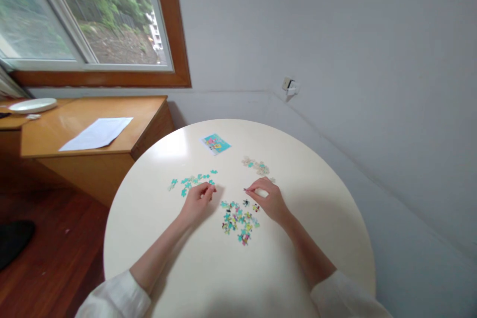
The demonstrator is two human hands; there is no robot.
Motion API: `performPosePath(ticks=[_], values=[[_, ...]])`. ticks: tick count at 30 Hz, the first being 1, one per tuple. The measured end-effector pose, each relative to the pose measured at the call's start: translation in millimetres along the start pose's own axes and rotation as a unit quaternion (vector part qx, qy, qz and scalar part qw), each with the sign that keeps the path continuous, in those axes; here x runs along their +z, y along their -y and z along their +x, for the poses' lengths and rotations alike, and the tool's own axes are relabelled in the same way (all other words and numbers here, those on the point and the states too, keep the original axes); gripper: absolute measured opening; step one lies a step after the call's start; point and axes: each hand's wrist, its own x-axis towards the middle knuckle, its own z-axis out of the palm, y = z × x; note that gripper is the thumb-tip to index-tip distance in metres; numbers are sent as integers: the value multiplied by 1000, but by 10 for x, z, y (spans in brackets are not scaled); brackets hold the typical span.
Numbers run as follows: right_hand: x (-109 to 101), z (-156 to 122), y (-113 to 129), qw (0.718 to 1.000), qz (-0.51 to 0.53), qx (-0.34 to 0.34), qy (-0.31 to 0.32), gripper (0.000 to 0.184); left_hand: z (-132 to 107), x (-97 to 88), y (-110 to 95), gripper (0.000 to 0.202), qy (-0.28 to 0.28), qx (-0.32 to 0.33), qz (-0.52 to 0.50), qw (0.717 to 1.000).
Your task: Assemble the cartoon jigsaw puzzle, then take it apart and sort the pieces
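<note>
My right hand [269,199] pinches a small dark puzzle piece [245,189] between thumb and fingertips, just above the table. My left hand [199,199] is closed with its fingers curled in; whatever it may hold is hidden. Beside the left hand lies a scatter of turquoise puzzle pieces [184,192]. Between and below both hands sits a pile of mixed-colour puzzle pieces [235,219], with a dark piece [246,203] and a yellow-and-red piece [256,207] at its upper right. Beyond the right hand is a heap of mostly pale pieces [262,169].
A colourful picture card [216,143] lies toward the far side of the round white table [238,288]. On the left, a wooden desk [145,109] carries a white sheet [97,134] and a white plate [33,106]. A plug sits in a wall socket [286,83].
</note>
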Motion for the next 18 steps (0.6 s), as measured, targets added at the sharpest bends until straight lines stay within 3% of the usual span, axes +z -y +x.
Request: performPosePath(ticks=[3,7,18], values=[[163,-29,148,997,0,-78,21,9,-60,110,-119,41,54,-11,-87,995],[266,-71,182,993,-21,-101,53,13,-142,266,-151,48,127,-31,-161,978],[310,-95,158,993,-11,-103,48,15,-131,300,-93,54,164,-50,-228,958]])
